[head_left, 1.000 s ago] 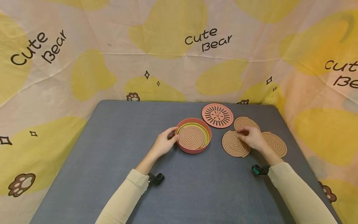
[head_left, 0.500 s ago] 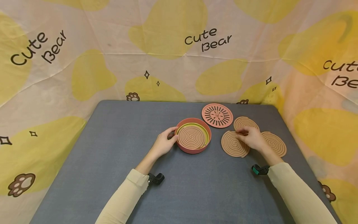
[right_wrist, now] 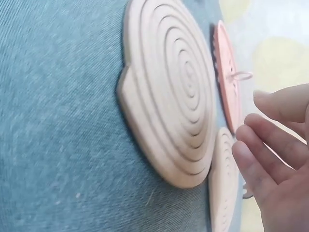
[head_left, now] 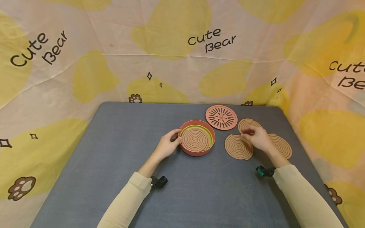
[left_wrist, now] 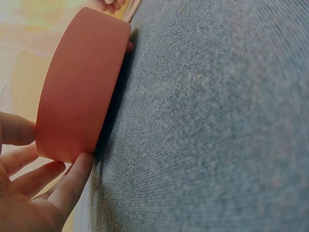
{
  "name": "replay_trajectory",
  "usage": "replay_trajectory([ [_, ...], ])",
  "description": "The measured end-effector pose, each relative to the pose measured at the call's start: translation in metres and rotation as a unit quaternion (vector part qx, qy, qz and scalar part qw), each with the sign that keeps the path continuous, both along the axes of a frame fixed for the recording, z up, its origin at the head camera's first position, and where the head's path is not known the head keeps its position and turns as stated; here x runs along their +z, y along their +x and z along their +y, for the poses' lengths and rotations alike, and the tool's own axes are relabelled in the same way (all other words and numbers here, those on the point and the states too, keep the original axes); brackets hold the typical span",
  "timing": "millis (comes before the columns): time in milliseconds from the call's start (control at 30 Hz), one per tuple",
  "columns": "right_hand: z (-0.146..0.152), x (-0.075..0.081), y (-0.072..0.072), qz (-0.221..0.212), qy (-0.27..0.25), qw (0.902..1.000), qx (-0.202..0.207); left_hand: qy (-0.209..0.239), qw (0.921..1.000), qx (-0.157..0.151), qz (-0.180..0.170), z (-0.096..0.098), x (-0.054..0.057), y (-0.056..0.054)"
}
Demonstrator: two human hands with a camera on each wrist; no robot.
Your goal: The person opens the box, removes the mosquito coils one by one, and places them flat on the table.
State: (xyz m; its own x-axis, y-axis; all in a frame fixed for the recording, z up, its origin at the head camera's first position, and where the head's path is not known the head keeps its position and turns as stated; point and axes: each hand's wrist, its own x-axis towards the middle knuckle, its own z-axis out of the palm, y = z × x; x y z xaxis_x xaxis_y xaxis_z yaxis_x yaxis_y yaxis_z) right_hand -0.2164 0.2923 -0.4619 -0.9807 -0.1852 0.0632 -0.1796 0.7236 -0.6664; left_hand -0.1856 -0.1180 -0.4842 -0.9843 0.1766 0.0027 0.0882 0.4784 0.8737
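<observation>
Left hand [head_left: 167,145] grips the bowl [head_left: 197,154], far from left edge of table [head_left: 122,136]; only right wrist view shows clearly right hand [right_wrist: 286,193] holding nothing.

red box [head_left: 195,154], coil [head_left: 195,139] inside, flat coils [head_left: 238,147] beside

2 arms [head_left: 305,193] reach forward, set well apart.
Left grip [head_left: 166,145] curves loosely; right grip [head_left: 259,138] hangs relaxed, fingers [right_wrist: 256,169] slightly bent.

Head view overhead, wrist views close
</observation>
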Motion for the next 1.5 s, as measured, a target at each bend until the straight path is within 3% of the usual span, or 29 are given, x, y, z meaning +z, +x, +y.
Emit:
replay_trajectory([
  [167,-0.006,0.006,-0.001,0.001,-0.016,0.9999,0.002,0.003,1.0,-0.003,0.001,0.0,-0.001,0.001],
  [367,-0.02,0.012,0.001,-0.001,-0.07,0.9976,0.004,0.01,0.9999,-0.009,0.001,0.0,-0.003,0.001],
  [633,-0.045,0.016,0.001,-0.009,-0.108,0.9936,0.031,0.007,0.9999,-0.008,-0.005,0.0,0.0,0.001],
  [1167,-0.087,0.009,-0.002,-0.054,-0.147,0.9856,0.064,-0.002,1.0,-0.004,-0.004,0.0,0.002,0.0],
  [1500,-0.105,0.003,0.005,-0.069,-0.173,0.9787,0.086,-0.003,1.0,-0.008,-0.003,0.0,0.003,0.001],
])
